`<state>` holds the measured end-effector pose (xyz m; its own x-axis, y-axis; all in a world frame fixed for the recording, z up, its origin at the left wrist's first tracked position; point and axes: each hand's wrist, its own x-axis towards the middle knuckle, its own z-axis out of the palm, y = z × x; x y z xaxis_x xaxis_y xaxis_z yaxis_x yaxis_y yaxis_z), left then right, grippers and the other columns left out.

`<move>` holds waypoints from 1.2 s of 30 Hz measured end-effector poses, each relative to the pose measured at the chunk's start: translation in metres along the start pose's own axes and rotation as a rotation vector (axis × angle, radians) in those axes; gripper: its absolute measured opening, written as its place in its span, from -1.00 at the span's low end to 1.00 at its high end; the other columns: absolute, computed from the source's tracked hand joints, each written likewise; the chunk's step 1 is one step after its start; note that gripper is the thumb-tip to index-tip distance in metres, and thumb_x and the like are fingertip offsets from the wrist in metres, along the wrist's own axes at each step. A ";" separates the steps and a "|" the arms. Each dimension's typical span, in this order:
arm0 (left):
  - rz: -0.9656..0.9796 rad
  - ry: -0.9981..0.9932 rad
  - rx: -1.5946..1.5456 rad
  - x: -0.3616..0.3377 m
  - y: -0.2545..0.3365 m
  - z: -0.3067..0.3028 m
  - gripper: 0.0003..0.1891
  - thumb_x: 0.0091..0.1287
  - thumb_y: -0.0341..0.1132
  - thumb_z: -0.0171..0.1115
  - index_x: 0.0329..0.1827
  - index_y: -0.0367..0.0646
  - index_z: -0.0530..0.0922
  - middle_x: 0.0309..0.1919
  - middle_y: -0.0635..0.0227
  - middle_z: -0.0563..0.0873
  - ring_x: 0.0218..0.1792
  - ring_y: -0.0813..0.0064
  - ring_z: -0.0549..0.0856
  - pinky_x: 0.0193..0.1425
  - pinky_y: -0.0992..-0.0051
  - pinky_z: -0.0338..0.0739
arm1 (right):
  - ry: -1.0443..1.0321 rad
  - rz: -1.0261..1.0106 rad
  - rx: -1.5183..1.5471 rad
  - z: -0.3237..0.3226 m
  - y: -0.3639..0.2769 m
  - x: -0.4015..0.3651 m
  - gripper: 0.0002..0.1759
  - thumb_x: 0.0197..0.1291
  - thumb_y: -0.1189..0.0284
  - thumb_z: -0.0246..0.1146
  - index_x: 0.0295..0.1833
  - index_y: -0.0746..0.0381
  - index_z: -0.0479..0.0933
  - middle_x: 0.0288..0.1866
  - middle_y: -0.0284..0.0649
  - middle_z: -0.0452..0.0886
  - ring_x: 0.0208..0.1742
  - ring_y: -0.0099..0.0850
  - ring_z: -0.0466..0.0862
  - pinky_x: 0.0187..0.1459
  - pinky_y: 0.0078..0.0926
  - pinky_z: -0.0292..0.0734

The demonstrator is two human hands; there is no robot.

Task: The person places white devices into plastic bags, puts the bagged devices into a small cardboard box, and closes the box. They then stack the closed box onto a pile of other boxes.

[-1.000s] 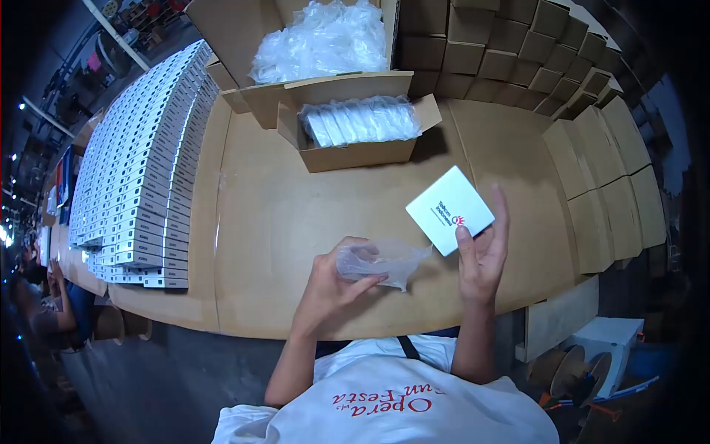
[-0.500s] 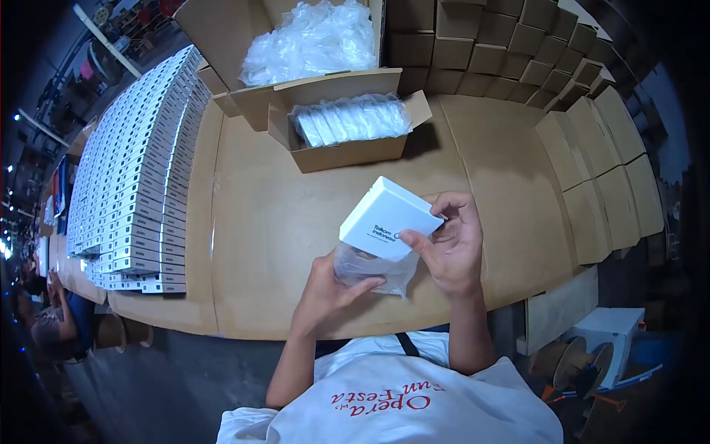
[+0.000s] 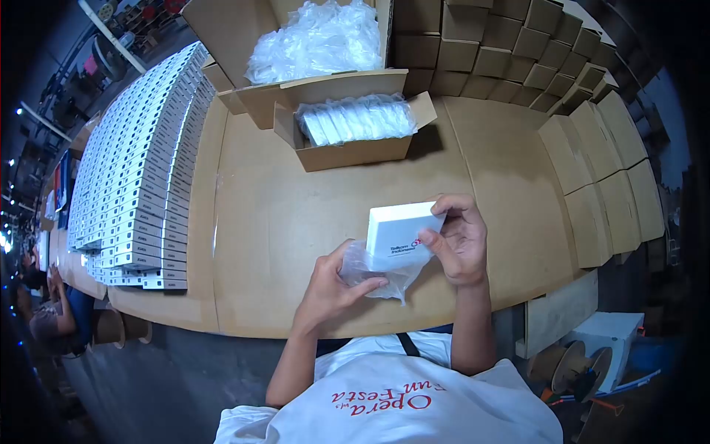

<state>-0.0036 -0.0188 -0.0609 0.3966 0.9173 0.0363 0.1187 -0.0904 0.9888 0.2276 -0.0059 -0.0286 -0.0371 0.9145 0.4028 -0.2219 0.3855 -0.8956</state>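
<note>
A white box with printed text [image 3: 403, 235] is held upright near the table's front, its lower part in the mouth of a clear plastic bag [image 3: 388, 280]. My right hand [image 3: 460, 240] pinches the box at its upper right corner, thumb on the printed face. My left hand [image 3: 333, 287] holds the bag at its left side, thumb across the front. Beyond my hands stands an open cardboard carton [image 3: 355, 154] with a row of plastic-wrapped white boxes [image 3: 359, 120] inside.
Tall stacks of small white boxes [image 3: 140, 177] line the left. A larger carton [image 3: 229, 44] of clear plastic bags [image 3: 314, 44] stands at the back. Brown cartons [image 3: 466, 55] fill the back right, with more [image 3: 610, 192] on the right edge. A person [image 3: 63, 314] is at far left.
The white box has turned from a slant to nearly upright and moved slightly right and down, towards the bag mouth. Both hands keep their hold. The view has shifted slightly.
</note>
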 end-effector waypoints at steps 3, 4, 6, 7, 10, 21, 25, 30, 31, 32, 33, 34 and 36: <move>-0.033 0.011 0.022 -0.001 0.004 0.001 -0.42 0.17 -0.35 0.66 0.23 -0.33 0.62 -0.05 0.18 0.84 -0.01 0.43 0.79 0.15 0.37 0.68 | 0.024 0.094 -0.109 0.005 0.001 0.002 -0.62 0.29 0.65 0.43 0.15 0.33 0.46 0.01 -0.20 0.57 0.02 -0.51 0.60 0.11 -0.51 0.54; -0.022 0.032 -0.028 -0.001 0.003 0.002 -0.46 0.24 -0.32 0.61 0.23 -0.34 0.62 -0.04 0.20 0.83 0.00 0.45 0.78 0.15 0.39 0.66 | 0.070 0.046 -0.157 0.010 0.002 0.005 -0.67 0.30 0.61 0.44 0.10 0.35 0.50 -0.04 -0.23 0.62 -0.01 -0.54 0.63 0.07 -0.53 0.55; 0.000 0.070 -0.129 -0.004 -0.003 0.005 -0.54 0.38 -0.26 0.51 0.23 -0.35 0.61 -0.03 0.23 0.82 0.01 0.48 0.76 0.16 0.42 0.64 | 0.090 0.109 -0.235 0.014 0.004 0.008 -0.71 0.34 0.60 0.42 0.09 0.34 0.50 -0.08 -0.24 0.64 -0.03 -0.54 0.65 0.05 -0.52 0.56; -0.048 0.108 -0.214 -0.004 -0.004 0.007 -0.57 0.46 -0.23 0.42 0.23 -0.35 0.61 -0.02 0.25 0.80 0.01 0.50 0.74 0.15 0.43 0.63 | 0.101 0.141 -0.274 0.016 0.005 0.009 -0.73 0.35 0.59 0.41 0.08 0.34 0.50 -0.09 -0.25 0.65 -0.04 -0.54 0.66 0.04 -0.52 0.57; -0.126 0.192 -0.312 -0.003 -0.011 0.011 -0.58 0.70 -0.13 0.04 0.24 -0.36 0.61 -0.01 0.35 0.76 -0.02 0.58 0.68 0.10 0.50 0.60 | 0.118 0.287 -0.207 0.018 0.003 0.010 -0.74 0.44 0.52 0.34 0.14 0.35 0.50 -0.06 -0.22 0.69 0.00 -0.52 0.69 0.06 -0.52 0.58; -0.119 0.308 -0.450 -0.003 -0.034 0.009 -0.57 0.71 -0.10 0.03 0.23 -0.35 0.60 0.00 0.31 0.77 -0.01 0.61 0.68 0.08 0.51 0.60 | 0.147 0.311 0.072 0.012 0.029 -0.025 -0.82 0.40 0.69 0.31 0.08 0.41 0.57 0.01 -0.22 0.70 0.04 -0.55 0.69 0.13 -0.61 0.62; -0.068 0.276 -0.322 -0.003 -0.032 0.000 -0.51 0.74 -0.07 -0.09 0.33 -0.36 0.55 0.07 0.26 0.75 0.06 0.53 0.68 0.17 0.44 0.58 | 0.141 0.251 0.037 0.013 0.025 -0.025 -0.86 0.41 0.68 0.31 0.04 0.42 0.59 0.04 -0.14 0.72 0.08 -0.52 0.69 0.15 -0.57 0.61; 0.152 0.276 -0.096 0.008 -0.002 -0.001 -0.40 0.75 -0.01 -0.24 0.56 -0.36 0.35 0.22 0.13 0.68 0.27 0.33 0.64 0.45 0.32 0.45 | 0.046 0.117 0.012 0.007 0.024 -0.021 -0.89 0.45 0.61 0.29 0.02 0.39 0.56 0.18 0.08 0.70 0.19 -0.38 0.69 0.31 -0.40 0.55; 0.184 0.255 -0.065 0.009 -0.009 -0.004 -0.38 0.75 0.00 -0.26 0.59 -0.35 0.30 0.25 0.11 0.66 0.31 0.30 0.62 0.49 0.30 0.41 | 0.029 0.103 0.043 0.008 0.024 -0.021 -0.88 0.46 0.59 0.28 0.03 0.38 0.56 0.20 0.12 0.69 0.21 -0.35 0.68 0.33 -0.37 0.54; 0.216 0.234 -0.034 0.010 -0.014 -0.006 -0.37 0.75 0.00 -0.27 0.62 -0.35 0.26 0.28 0.09 0.65 0.35 0.27 0.60 0.54 0.29 0.37 | 0.013 0.089 0.074 0.010 0.023 -0.020 -0.88 0.47 0.58 0.27 0.04 0.37 0.55 0.21 0.15 0.68 0.23 -0.33 0.68 0.35 -0.34 0.52; 0.203 0.242 -0.128 0.010 -0.015 -0.004 -0.36 0.75 0.01 -0.27 0.62 -0.36 0.26 0.29 0.09 0.64 0.36 0.27 0.59 0.54 0.29 0.36 | -0.003 0.075 0.104 0.010 0.022 -0.020 -0.87 0.48 0.57 0.26 0.05 0.37 0.54 0.23 0.18 0.67 0.25 -0.30 0.68 0.37 -0.32 0.51; 0.186 0.249 -0.223 0.010 -0.015 -0.001 -0.36 0.75 0.01 -0.27 0.62 -0.36 0.25 0.30 0.09 0.63 0.37 0.28 0.58 0.54 0.29 0.36 | -0.005 0.091 0.158 0.010 0.024 -0.018 -0.74 0.39 0.51 0.40 0.08 0.36 0.53 0.24 0.19 0.67 0.27 -0.27 0.67 0.36 -0.30 0.52; 0.116 0.243 -0.382 0.007 -0.018 0.001 -0.26 0.70 0.12 -0.22 0.74 -0.19 -0.06 0.33 0.10 0.59 0.40 0.25 0.55 0.57 0.19 0.34 | 0.035 0.134 0.237 0.018 0.022 -0.016 -0.63 0.29 0.50 0.48 0.11 0.35 0.53 0.24 0.19 0.67 0.27 -0.28 0.67 0.35 -0.28 0.52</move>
<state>-0.0018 -0.0117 -0.0786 0.1576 0.9779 0.1378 -0.2754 -0.0905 0.9571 0.2060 -0.0140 -0.0514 -0.0486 0.9609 0.2727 -0.4397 0.2246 -0.8696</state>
